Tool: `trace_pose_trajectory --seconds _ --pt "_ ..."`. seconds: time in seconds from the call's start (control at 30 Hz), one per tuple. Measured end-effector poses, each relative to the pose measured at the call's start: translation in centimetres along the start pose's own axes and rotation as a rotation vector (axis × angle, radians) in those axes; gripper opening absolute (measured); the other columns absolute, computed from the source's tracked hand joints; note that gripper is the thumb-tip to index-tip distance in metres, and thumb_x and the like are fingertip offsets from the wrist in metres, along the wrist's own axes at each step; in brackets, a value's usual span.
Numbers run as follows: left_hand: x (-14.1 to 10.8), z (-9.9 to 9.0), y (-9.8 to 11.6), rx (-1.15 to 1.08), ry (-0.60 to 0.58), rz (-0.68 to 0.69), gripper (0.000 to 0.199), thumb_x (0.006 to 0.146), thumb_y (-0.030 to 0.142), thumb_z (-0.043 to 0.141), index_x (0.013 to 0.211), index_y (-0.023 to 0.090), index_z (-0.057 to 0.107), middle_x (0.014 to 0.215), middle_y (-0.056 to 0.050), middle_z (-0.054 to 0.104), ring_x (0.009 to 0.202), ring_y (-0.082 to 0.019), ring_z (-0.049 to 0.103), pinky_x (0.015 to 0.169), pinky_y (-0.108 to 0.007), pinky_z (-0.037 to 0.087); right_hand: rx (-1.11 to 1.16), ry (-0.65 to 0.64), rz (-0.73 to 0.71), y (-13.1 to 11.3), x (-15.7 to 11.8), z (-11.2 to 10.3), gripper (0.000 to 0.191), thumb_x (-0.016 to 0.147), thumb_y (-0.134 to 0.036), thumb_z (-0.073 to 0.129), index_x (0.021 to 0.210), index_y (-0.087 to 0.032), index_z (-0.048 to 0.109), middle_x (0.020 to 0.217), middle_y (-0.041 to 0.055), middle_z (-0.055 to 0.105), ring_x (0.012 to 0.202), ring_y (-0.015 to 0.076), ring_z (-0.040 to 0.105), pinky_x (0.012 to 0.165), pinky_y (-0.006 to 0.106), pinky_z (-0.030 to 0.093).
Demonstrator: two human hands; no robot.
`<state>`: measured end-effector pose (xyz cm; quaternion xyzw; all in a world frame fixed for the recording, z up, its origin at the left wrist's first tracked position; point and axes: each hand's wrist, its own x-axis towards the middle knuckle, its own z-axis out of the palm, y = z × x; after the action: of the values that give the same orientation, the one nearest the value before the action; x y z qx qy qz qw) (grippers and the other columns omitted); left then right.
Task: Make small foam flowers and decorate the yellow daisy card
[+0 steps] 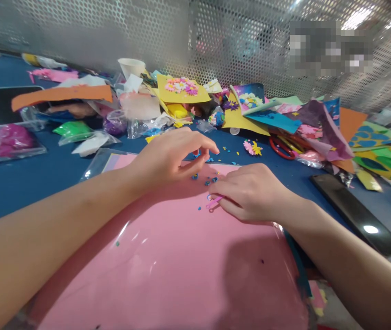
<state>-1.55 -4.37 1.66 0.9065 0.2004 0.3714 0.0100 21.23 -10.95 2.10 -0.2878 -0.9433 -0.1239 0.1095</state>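
Observation:
A pink sheet (181,256) under clear plastic lies in front of me. Over its far edge my left hand (181,153) is raised, fingers curved and apart, with nothing visible between them. My right hand (250,192) rests on the sheet with its fingers wrapped round a thin pink tool (215,202), whose looped end pokes out to the left. Small blue bits (207,183) with yellow specks lie between my two hands. A single blue bit (199,208) sits beside the tool's end. More blue and yellow crumbs are scattered on the blue tabletop just past the sheet.
Behind the sheet stand bagged purple clay (13,140), green clay (74,130), a white cup (131,68), yellow paper (181,89) with clay flowers, and red-handled scissors (281,147). A dark phone (356,213) lies at right. Perforated metal (147,32) rises behind.

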Motion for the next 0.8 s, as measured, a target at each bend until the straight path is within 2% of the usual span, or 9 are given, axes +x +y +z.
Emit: trace_pose_trajectory --seconds 0.2,0.3,0.37,0.47,0.53,0.63,0.7,0.8 --pt "0.0 0.0 -0.1 0.004 -0.017 -0.01 0.02 0.097 0.021 0.049 0.108 0.022 0.066 0.092 -0.002 0.073 0.091 -0.016 0.068 0.082 -0.028 0.049 0.034 0.033 0.058 -0.2 -0.1 -0.2 0.025 0.089 -0.02 0.052 0.094 -0.02 0.076 0.07 0.0009 0.075 0.059 0.0153 0.063 0.053 0.03 0.026" --pt "0.0 -0.1 -0.1 0.007 -0.025 0.005 0.02 0.097 0.021 0.049 0.108 0.021 0.066 0.091 -0.002 0.074 0.09 -0.017 0.068 0.08 -0.028 0.049 0.184 0.137 0.134 -0.2 -0.1 -0.8 0.025 0.089 -0.02 0.051 0.092 -0.019 0.075 0.072 0.0012 0.074 0.064 0.015 0.065 0.057 0.028 0.036" --pt "0.1 -0.2 -0.2 -0.004 -0.021 0.024 0.02 0.097 0.02 0.05 0.108 0.021 0.066 0.092 -0.003 0.074 0.089 -0.017 0.068 0.078 -0.029 0.049 0.316 0.239 0.223 -0.2 0.0 -1.2 0.03 0.094 -0.021 0.045 0.092 -0.02 0.074 0.079 0.0029 0.074 0.073 0.0159 0.066 0.064 0.028 0.044" --pt "0.3 -0.5 -0.1 -0.033 -0.066 0.02 0.022 0.096 0.021 0.048 0.105 0.022 0.067 0.093 -0.004 0.074 0.088 -0.018 0.068 0.077 -0.031 0.049 0.549 0.359 0.403 0.1 0.3 -1.3 0.044 0.105 -0.035 0.035 0.09 -0.021 0.074 0.086 0.0049 0.072 0.081 0.0173 0.066 0.071 0.03 0.05" --pt "0.4 -0.6 0.0 -0.05 -0.134 0.008 0.023 0.095 0.022 0.047 0.1 0.023 0.069 0.091 -0.003 0.075 0.086 -0.018 0.067 0.077 -0.032 0.049 0.755 0.308 0.509 0.4 0.4 -0.8 0.054 0.105 -0.052 0.035 0.085 -0.021 0.074 0.077 0.0041 0.068 0.072 0.0154 0.064 0.064 0.028 0.05" --pt "0.4 -0.5 0.0 -0.067 -0.219 0.025 0.024 0.092 0.023 0.048 0.093 0.025 0.072 0.086 -0.002 0.075 0.084 -0.019 0.066 0.077 -0.033 0.048 1.12 0.138 0.592 0.8 0.6 0.3 0.06 0.098 -0.068 0.044 0.082 -0.017 0.073 0.061 0.0008 0.061 0.054 0.0111 0.058 0.052 0.024 0.048" --pt "0.4 -0.4 0.0 -0.079 -0.239 0.052 0.023 0.09 0.023 0.05 0.091 0.025 0.073 0.084 -0.001 0.075 0.084 -0.02 0.065 0.078 -0.033 0.048 1.309 0.115 0.597 1.1 0.7 0.8 0.054 0.093 -0.067 0.055 0.083 -0.016 0.072 0.058 -0.0005 0.061 0.049 0.0102 0.058 0.048 0.023 0.049" --pt "0.3 -0.4 0.1 -0.096 -0.275 0.082 0.019 0.091 0.026 0.056 0.091 0.025 0.075 0.087 -0.001 0.076 0.087 -0.02 0.064 0.081 -0.032 0.047 1.441 0.093 0.587 1.4 0.7 0.8 0.04 0.089 -0.055 0.069 0.083 -0.015 0.07 0.063 0.0004 0.066 0.053 0.0118 0.064 0.05 0.024 0.054"
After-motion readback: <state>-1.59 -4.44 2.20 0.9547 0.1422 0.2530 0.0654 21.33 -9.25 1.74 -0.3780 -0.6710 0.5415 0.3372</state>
